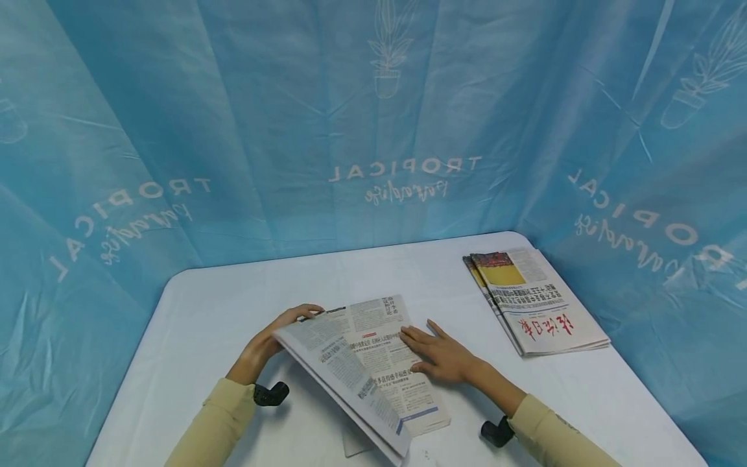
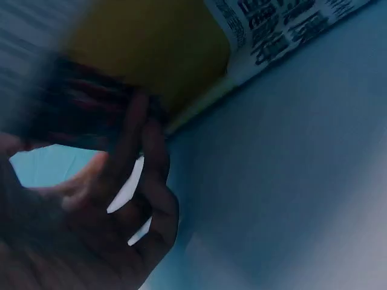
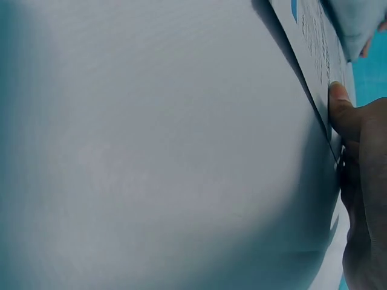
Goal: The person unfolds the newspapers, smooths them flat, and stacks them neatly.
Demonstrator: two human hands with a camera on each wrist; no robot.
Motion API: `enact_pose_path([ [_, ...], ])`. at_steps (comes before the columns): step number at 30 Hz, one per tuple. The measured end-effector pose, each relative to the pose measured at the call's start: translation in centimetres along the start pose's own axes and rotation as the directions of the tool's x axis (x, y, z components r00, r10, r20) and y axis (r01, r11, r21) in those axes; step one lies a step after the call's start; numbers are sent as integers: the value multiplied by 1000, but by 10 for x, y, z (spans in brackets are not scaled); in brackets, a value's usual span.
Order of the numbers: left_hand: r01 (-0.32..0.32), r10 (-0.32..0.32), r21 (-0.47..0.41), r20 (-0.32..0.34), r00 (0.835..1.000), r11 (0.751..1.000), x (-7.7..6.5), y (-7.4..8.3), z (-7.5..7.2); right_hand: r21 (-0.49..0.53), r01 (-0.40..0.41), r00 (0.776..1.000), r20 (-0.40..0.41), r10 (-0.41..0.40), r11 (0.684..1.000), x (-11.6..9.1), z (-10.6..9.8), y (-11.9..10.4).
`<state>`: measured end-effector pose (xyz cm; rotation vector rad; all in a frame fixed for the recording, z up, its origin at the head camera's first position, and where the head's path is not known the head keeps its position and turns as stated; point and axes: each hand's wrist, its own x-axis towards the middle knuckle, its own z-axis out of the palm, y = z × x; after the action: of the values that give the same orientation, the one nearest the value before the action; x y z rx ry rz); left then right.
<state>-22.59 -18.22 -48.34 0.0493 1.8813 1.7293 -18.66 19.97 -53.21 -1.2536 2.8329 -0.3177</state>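
Observation:
A printed newspaper [image 1: 388, 353] lies at the front middle of the table, its left part lifted and tilted over the rest. My left hand [image 1: 265, 344] holds that raised part by its far left edge. In the left wrist view, the fingers of my left hand [image 2: 136, 199] are against the underside of the newspaper [image 2: 181, 42], which has a yellow and dark picture. My right hand [image 1: 440, 353] rests on the newspaper's right edge with fingers spread. The thumb of my right hand [image 3: 369, 151] touches the newspaper's edge [image 3: 314, 54] in the right wrist view.
A stack of folded newspapers [image 1: 537, 305] with red characters lies at the table's right side. Part of another pale sheet [image 1: 355, 442] shows beneath the raised pages. Blue curtains [image 1: 373, 117] enclose the white table [image 1: 233, 292] at the back and sides.

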Motion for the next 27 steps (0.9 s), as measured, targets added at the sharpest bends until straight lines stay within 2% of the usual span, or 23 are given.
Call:
enact_pose_path([
  [2,26,-26,-9,34,999,1000,-3,-4,-3,8,-15,1000,-3,16,1000,-1,-1,1],
  [5,40,-42,52,41,998,998,-9,-11,-9,3,-32,999,-21,32,999,-3,-2,4],
  [9,5,-14,111,81,997,994,-17,-22,-17,14,-41,999,-30,42,999,-6,-2,9],
  [14,-42,26,105,148,989,994,-30,-34,-27,9,-39,998,-50,39,999,-10,0,14],
  [17,-53,39,95,144,989,994,-38,-38,-31,0,-32,997,-72,32,999,-12,2,17],
  [20,-58,50,110,75,996,992,-44,-40,-33,8,-30,997,-76,31,1000,-14,1,20],
  [23,-41,45,133,-32,998,990,-49,-41,-33,18,-36,998,-60,37,999,-15,-2,22],
  [27,-26,59,173,-187,981,984,-53,-40,-31,50,-51,998,-38,53,997,-18,-5,25],
])
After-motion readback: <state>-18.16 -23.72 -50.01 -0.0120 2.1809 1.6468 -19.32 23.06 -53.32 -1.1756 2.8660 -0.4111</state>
